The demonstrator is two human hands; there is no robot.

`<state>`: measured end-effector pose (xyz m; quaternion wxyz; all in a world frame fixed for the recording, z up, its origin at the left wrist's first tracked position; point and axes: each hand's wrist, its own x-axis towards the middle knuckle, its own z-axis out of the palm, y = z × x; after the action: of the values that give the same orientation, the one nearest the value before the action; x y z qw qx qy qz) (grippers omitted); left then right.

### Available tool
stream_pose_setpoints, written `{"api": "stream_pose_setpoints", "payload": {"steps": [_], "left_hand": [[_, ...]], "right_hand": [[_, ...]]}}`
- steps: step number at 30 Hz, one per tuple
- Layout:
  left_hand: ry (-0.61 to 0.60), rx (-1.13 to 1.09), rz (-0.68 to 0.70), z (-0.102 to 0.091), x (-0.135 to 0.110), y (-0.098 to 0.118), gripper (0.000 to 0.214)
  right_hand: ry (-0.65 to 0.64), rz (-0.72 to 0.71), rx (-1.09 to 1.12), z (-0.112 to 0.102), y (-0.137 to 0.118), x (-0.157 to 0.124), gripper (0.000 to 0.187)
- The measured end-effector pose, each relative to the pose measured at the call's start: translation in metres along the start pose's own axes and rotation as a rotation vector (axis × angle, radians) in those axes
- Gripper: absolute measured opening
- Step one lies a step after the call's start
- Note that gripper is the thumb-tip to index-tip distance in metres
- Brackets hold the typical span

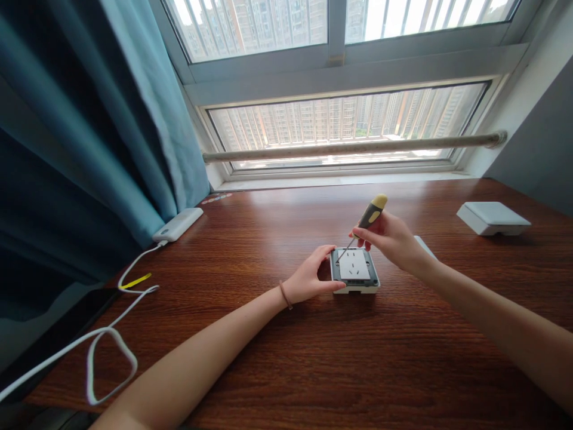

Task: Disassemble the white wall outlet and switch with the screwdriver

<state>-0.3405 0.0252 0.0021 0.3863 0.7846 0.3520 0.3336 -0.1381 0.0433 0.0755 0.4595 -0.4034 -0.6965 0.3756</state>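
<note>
Head view, only one. Gripping a screwdriver (373, 212) in the right hand (396, 239), closed round the yellow-and-grey handle, slanting it down to the left. Aiming its tip at the left screw hole (338, 263) of a white socket unit (357, 270); cannot tell firm contact from a slight gap. Bracing the unit with the left hand (308, 279), grip closed on its left side, thumb at the near edge, fingers toward the far edge. Find the unit face up on the desk (286, 364), right of centre, between both hands.

Probably at a screw-turning step, left side; cannot tell tightening from loosening. Calls, likely, for seating the tip, bringing the shaft more upright, then twisting under light pressure, with the unit held from spinning. Watch for slipping onto the white face.

Also in view: a white box (495, 216) far right, well apart; a white piece (424, 246), partly hidden behind the right wrist; a white bar-shaped device (179, 226) far left, beside the blue curtain (147, 119).
</note>
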Motion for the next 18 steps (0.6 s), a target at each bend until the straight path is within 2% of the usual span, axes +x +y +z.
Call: {"api": "stream_pose_setpoints", "payload": {"steps": [6, 13, 18], "left_hand": [[-0.006, -0.001, 0.007, 0.0001, -0.0002, -0.0012, 0.074], [-0.010, -0.008, 0.005, 0.0000, -0.0007, -0.0034, 0.074], [-0.003, -0.011, 0.000, 0.0000, 0.0000, -0.0027, 0.074]], "right_hand": [[-0.009, -0.009, -0.057, -0.0011, 0.0039, -0.0001, 0.028], [-0.005, -0.001, -0.061, 0.0015, -0.0037, -0.0018, 0.024], [-0.028, -0.070, -0.125, 0.0008, -0.0015, -0.0034, 0.023]]}}
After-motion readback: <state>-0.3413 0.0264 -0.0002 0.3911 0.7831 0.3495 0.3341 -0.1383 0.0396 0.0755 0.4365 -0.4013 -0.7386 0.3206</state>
